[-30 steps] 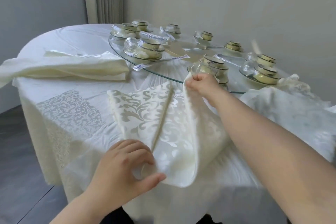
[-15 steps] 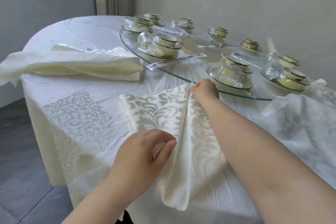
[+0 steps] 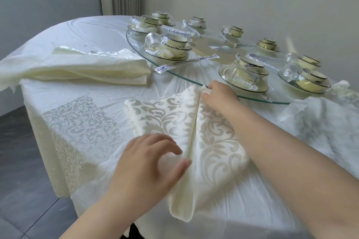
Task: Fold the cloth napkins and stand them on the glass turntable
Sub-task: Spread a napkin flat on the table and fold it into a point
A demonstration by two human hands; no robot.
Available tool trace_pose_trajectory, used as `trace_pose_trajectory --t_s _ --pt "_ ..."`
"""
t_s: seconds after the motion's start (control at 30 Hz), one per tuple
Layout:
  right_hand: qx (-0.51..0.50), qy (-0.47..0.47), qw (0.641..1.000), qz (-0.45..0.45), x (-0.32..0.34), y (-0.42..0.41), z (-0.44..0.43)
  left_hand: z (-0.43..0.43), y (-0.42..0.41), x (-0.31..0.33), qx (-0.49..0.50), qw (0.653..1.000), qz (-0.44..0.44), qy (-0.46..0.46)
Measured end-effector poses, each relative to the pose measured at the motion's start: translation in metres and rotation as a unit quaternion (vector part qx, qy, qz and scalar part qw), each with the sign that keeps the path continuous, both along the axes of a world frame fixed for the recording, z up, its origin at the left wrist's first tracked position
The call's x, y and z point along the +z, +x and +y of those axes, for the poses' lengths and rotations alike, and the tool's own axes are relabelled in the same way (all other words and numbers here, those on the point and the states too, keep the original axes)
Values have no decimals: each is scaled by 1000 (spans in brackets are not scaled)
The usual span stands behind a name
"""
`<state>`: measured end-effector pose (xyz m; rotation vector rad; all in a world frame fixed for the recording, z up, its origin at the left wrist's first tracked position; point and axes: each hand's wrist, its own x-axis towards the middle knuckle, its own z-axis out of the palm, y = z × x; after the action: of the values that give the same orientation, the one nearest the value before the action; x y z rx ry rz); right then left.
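**Both hands on napkin, mid-fold**

L hand [image 3: 149, 163]: fingers bent, thumb and fingertips nipped together on the raised crease at the near end of the napkin [image 3: 171, 120]; palm rests on the cloth's left half. R hand [image 3: 217, 97]: arm stretched fwd, fingers curled, pinching the far end of that same crease; a bit of cloth pokes out by my fingertips.

Napkin: cream w/ a scroll pattern, lying on the table [image 3: 77, 31] in front of me. One fold line runs from my L hand to my R. Left half lies flat, right half slopes off under my R forearm. Near tip hangs over the table edge. Far tip sits just beside the turntable [image 3: 204, 68] rim; can't tell if it touches.

On the turntable: wrapped cup sets [image 3: 171, 48] spaced round the glass, plus a long sachet [image 3: 186, 62] sticking out over the rim. No napkin stands on it yet.

Left of me, well apart: stack [image 3: 87, 72] of cream napkins, flat. Right: crumpled white sheet [image 3: 320, 122].
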<state>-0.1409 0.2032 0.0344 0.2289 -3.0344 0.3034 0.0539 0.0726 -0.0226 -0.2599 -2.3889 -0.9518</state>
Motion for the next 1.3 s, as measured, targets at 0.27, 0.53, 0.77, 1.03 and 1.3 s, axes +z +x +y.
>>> trace_pose_trajectory --t_s 0.27,0.53,0.77,1.03,1.3 --pt "335 -135 931 -48 -21 147 83 -23 36 -33 -119 987 50 -96" --pt "376 -71 908 169 -49 156 92 -9 29 -12 -83 984 50 -147" --pt "400 -98 903 124 -46 169 94 -6 48 -6 -119 969 75 -202" --pt "200 -206 954 -90 -3 134 69 -15 -4 51 -94 983 -156 19" --pt "81 -79 989 -100 -15 77 3 8 -133 46 109 931 -311 -157"
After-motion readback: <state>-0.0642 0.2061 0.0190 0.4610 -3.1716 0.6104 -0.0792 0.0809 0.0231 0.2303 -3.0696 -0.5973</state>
